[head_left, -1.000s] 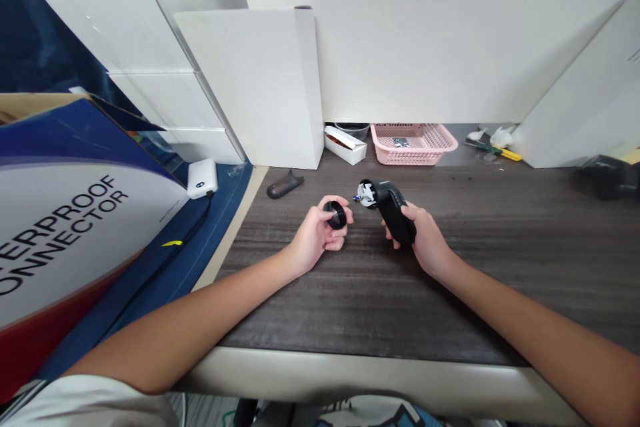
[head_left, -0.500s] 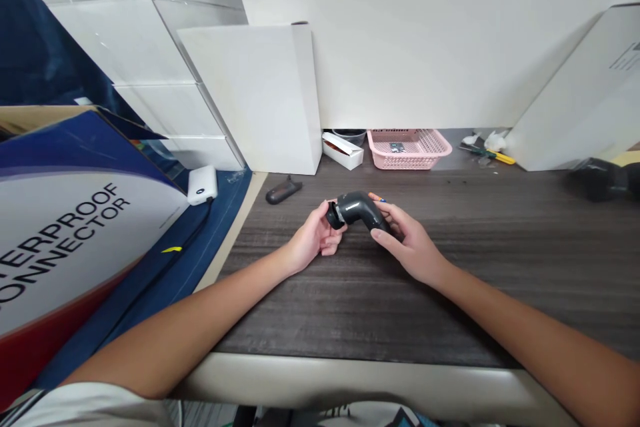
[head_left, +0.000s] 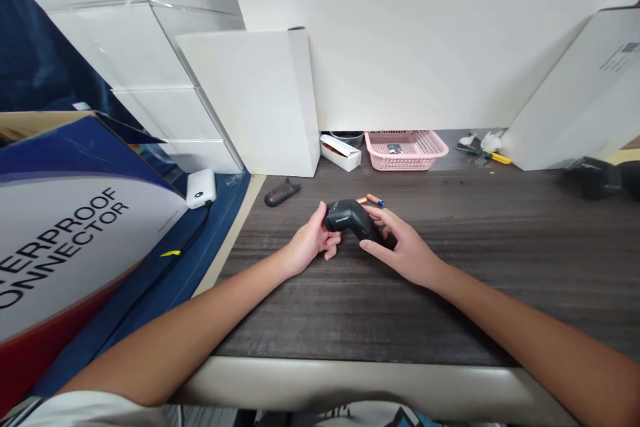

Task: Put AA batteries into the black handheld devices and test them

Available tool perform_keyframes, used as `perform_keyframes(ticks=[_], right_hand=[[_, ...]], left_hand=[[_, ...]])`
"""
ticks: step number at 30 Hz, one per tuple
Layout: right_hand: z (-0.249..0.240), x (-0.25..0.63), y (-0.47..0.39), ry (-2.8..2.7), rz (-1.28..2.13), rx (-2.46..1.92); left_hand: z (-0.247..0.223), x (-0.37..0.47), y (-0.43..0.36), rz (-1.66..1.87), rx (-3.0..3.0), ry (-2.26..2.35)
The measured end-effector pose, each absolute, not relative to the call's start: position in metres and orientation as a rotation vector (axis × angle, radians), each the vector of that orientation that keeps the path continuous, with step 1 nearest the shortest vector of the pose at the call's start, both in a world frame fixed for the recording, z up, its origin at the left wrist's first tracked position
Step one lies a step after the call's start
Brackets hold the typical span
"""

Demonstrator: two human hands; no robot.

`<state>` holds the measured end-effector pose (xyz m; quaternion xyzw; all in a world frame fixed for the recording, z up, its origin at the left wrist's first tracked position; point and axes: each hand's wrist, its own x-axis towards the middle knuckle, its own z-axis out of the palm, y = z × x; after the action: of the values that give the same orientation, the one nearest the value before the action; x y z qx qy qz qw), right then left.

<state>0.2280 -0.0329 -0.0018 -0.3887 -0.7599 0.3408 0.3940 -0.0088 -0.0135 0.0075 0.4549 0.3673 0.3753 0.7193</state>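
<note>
An angled black handheld device (head_left: 345, 215) with small pale lettering is held between both hands, just above the table; its exact kind I cannot make out. My left hand (head_left: 320, 235) is closed on its round head end, thumb on top and fingertips curled beneath. Around the lower handle wraps my right hand (head_left: 393, 237), thumb on the near side and fingers on the far side, hiding the handle's end. Right behind the device lie orange batteries (head_left: 375, 200), one with a blue end. A loose dark curved cover-like piece (head_left: 283, 192) rests to the left.
A pink basket (head_left: 407, 161), a small white box (head_left: 341, 152) and yellow-handled pliers (head_left: 497, 157) stand or lie along the back. Tall white cartons (head_left: 250, 100) rise at the back left. A white power bank (head_left: 201, 188) with a cable sits left, beside a printed box (head_left: 75, 213).
The gap with a pale band between the black ring and the body has closed at the head end. The device has turned, showing its lettering. More of the batteries behind it shows.
</note>
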Motion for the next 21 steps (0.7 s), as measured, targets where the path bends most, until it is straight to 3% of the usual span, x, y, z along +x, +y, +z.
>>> perform_keyframes(ticks=[9, 21], right_hand=[[-0.0018, 0.2289, -0.0308, -2.003, 0.675, -0.954], [0.0031, 0.2292, -0.0319, -1.996, 0.749, -0.939]], left_hand=[[0.0014, -0.0106, -0.0097, 0.849, 1.081, 0.934], [0.0089, -0.0101, -0.0128, 0.806, 1.058, 0.849]])
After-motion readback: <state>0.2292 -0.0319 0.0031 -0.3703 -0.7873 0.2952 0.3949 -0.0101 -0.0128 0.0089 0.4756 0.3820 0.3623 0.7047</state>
